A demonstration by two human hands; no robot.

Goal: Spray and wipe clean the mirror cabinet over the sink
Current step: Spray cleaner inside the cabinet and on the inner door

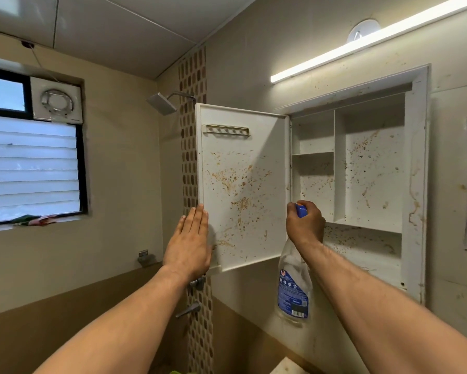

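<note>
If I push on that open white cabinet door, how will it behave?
The stained white cabinet door will probably swing easily on its right-edge hinges, which may be why the left hand lies flat on its free edge. It looks like thin, light plastic, so it may flex.

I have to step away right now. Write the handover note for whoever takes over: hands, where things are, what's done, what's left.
Left hand: open, flat against the free edge of the cabinet door, steadying it.
Right hand: gripping the spray bottle by its trigger head, in front of the cabinet.
Done: door swung open, shelves empty.
Left: brown spatter covers the door's inside, the back panels and the frame; spray and wipe everything. No wiping cloth in hand.
</note>
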